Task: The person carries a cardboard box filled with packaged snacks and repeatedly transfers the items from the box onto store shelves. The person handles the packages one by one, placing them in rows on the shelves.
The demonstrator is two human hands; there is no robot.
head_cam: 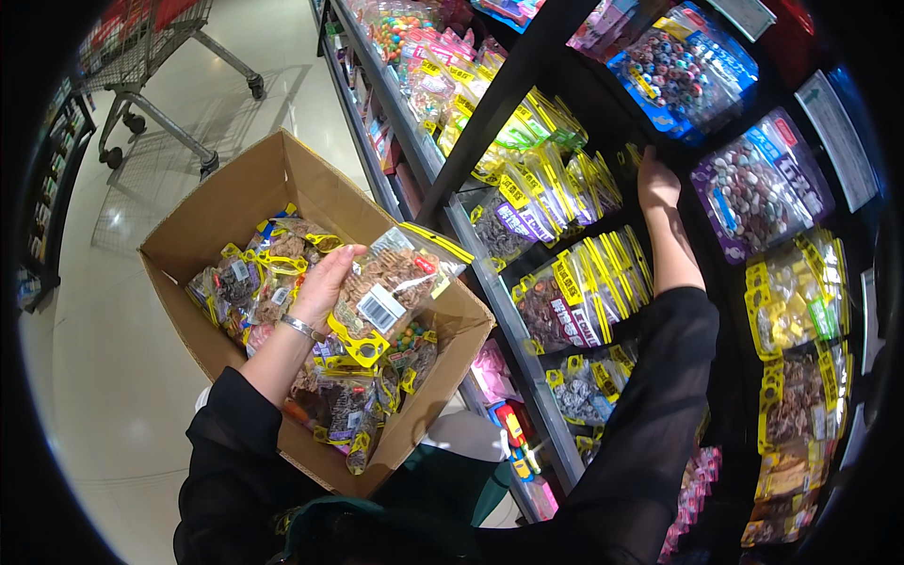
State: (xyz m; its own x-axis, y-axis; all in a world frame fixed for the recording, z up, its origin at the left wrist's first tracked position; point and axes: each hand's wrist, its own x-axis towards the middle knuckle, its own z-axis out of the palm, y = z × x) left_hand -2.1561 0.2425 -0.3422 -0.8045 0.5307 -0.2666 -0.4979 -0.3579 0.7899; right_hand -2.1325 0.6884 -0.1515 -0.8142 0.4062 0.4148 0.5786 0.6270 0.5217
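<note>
My left hand [326, 282] grips a clear plastic bag of brown dried snacks [406, 265] with yellow trim and a barcode label. That bag is above an open cardboard box [233, 180], where many snack packets [272, 247] lie in a loose heap. My right hand [659, 182] reaches deep into the dark shelf, behind a row of yellow-topped bags [544, 187]. Its fingers are partly hidden in shadow by a small yellow-edged piece, and whether they hold it is unclear. Another row of upright snack bags [583, 289] stands below that arm.
A black shelf post [515, 92] slants across the shelf front, whose rail [519, 339] runs beside the box. Candy packs [763, 187] hang on the back panel at right. Several wheels carry a metal shopping cart [166, 53] on the tiled floor [134, 395].
</note>
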